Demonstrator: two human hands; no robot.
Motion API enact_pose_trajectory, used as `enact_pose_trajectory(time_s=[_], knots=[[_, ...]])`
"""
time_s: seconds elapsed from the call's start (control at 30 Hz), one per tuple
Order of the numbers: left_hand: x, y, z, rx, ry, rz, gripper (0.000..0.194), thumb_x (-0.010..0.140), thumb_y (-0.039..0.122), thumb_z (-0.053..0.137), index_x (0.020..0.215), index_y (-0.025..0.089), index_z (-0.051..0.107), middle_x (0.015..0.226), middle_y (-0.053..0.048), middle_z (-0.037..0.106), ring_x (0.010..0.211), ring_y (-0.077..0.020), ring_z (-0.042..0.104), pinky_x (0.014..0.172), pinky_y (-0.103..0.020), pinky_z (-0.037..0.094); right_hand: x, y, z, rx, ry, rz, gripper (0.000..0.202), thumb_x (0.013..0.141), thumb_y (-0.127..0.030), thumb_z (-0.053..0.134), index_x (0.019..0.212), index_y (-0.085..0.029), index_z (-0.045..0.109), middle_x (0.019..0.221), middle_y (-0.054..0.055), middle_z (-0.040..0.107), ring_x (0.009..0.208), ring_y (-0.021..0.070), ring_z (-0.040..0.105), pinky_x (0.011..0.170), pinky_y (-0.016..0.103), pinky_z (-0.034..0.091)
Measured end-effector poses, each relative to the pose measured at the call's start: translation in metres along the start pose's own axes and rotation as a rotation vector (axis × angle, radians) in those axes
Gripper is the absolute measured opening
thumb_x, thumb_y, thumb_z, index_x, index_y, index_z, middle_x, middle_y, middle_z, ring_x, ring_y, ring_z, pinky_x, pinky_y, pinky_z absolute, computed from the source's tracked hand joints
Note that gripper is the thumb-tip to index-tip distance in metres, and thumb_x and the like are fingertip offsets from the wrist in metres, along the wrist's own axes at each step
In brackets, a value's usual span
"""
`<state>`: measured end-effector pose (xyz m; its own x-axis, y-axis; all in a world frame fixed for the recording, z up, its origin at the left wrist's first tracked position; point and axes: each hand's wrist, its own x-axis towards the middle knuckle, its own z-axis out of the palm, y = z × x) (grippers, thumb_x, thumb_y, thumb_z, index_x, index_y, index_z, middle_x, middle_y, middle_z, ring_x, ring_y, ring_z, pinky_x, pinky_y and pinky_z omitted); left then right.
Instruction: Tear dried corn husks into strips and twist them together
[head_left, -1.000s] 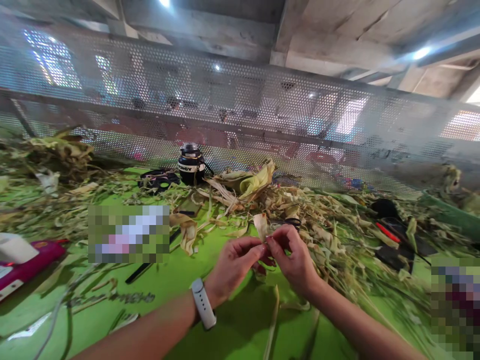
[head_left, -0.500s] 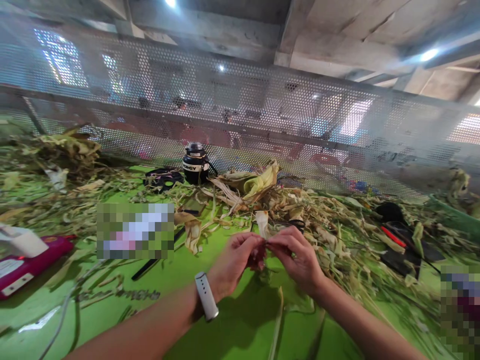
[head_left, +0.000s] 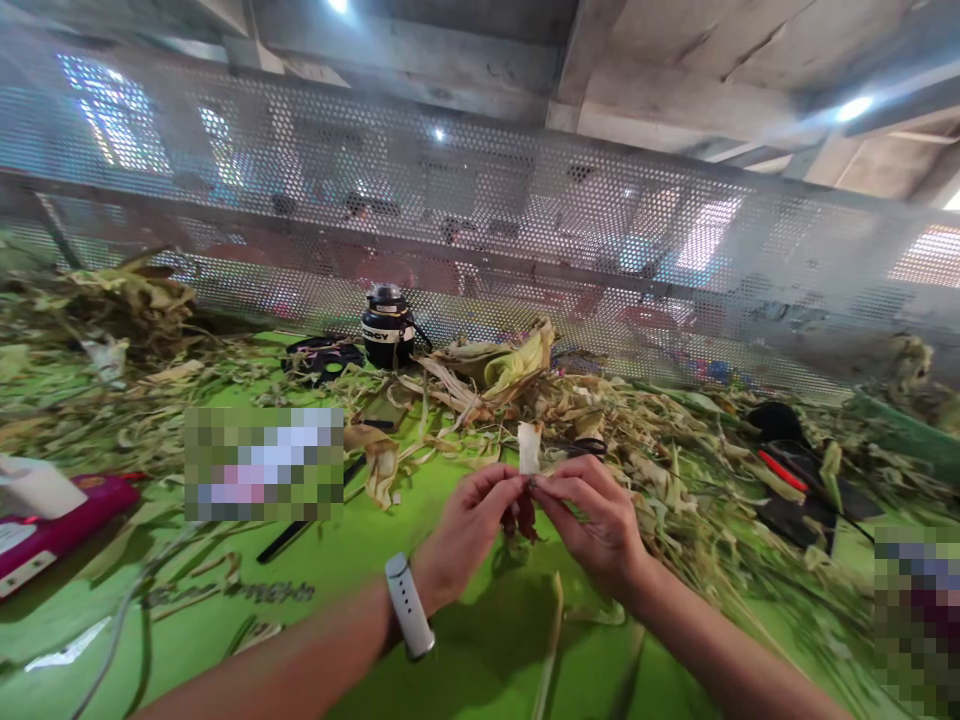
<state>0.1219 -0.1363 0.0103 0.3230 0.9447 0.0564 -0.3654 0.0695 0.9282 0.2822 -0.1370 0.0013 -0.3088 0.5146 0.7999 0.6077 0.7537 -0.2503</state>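
My left hand (head_left: 476,520) and my right hand (head_left: 600,515) meet over the green table, fingertips pinched together. Between them is a pale strip of dried leaf (head_left: 529,447), its broad end sticking up above the fingers. A dark reddish-brown shrivelled bit (head_left: 519,520) hangs below the pinch; my fingers partly cover it, and I cannot tell whether it is part of the same piece. A pale watch band (head_left: 409,607) circles my left wrist. Just beyond my hands lies a heap of dry leaves and husks (head_left: 630,430).
A black jug (head_left: 388,335) stands at the back before a perforated metal screen (head_left: 480,230). At left lie a magenta power strip (head_left: 67,525), a cable (head_left: 124,625) and a black stick-like thing (head_left: 281,540). A red-edged dark object (head_left: 784,470) lies among leaves at right.
The pale strip has turned more upright between my fingertips. My hands stay close together at nearly the same spot, and the view has shifted slightly.
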Motion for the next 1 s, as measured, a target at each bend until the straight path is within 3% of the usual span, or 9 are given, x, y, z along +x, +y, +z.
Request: enact_pose_trajectory(time_s=[0.17,0.33,0.6,0.77,0.87,1.0], knots=[[-0.001,-0.005,0.001,-0.014,-0.004,0.0,0.022,0.074,0.033,0.062,0.061,0.015,0.059,0.052,0.001,0.058,0.05,-0.0102,0.052,0.052,-0.021,0.04,0.003,-0.006,-0.007,-0.152,-0.05,-0.124,0.016,0.086,-0.013,0.055,0.095,-0.022,0.065,0.077,0.005,0.062,0.071,0.016,0.056,0.061,0.028,0.049],[0.001,-0.009,0.001,-0.199,0.042,-0.128,0.017,0.068,0.031,0.07,0.067,0.014,0.064,0.06,0.0,0.063,0.051,-0.0082,0.055,0.049,-0.018,0.038,0.004,0.003,-0.014,-0.235,-0.116,-0.266,0.021,0.086,-0.013,0.053,0.103,-0.021,0.063,0.079,0.005,0.063,0.072,0.017,0.057,0.065,0.03,0.049],[-0.002,-0.006,0.004,-0.387,0.061,-0.289,0.015,0.065,0.024,0.072,0.066,0.013,0.063,0.057,0.002,0.06,0.047,-0.0043,0.052,0.047,-0.014,0.039,0.001,0.011,-0.018,-0.178,-0.132,-0.3,0.023,0.087,-0.015,0.054,0.107,-0.024,0.06,0.086,0.005,0.066,0.077,0.0173,0.059,0.068,0.033,0.048],[-0.002,-0.009,0.005,-0.402,0.106,-0.286,0.012,0.067,0.022,0.069,0.069,0.013,0.061,0.06,0.002,0.062,0.048,-0.0046,0.054,0.044,-0.013,0.035,0.001,0.005,-0.003,-0.138,-0.009,-0.11,0.006,0.087,-0.018,0.056,0.088,-0.022,0.061,0.076,0.004,0.06,0.071,0.0163,0.055,0.063,0.03,0.048],[-0.003,-0.012,0.005,-0.361,0.127,-0.249,0.012,0.068,0.022,0.067,0.073,0.015,0.058,0.061,0.001,0.063,0.051,-0.0072,0.057,0.045,-0.015,0.037,0.002,0.0,0.003,-0.052,-0.006,0.048,0.01,0.089,-0.023,0.053,0.081,-0.021,0.059,0.075,0.003,0.056,0.071,0.016,0.056,0.063,0.028,0.049],[-0.005,-0.011,0.005,-0.234,0.078,-0.166,0.013,0.072,0.027,0.063,0.075,0.016,0.058,0.061,0.001,0.063,0.051,-0.0093,0.058,0.046,-0.017,0.039,0.002,-0.004,0.004,-0.009,0.003,0.111,0.012,0.089,-0.023,0.053,0.078,-0.02,0.056,0.074,0.002,0.053,0.069,0.0155,0.054,0.061,0.027,0.047]])
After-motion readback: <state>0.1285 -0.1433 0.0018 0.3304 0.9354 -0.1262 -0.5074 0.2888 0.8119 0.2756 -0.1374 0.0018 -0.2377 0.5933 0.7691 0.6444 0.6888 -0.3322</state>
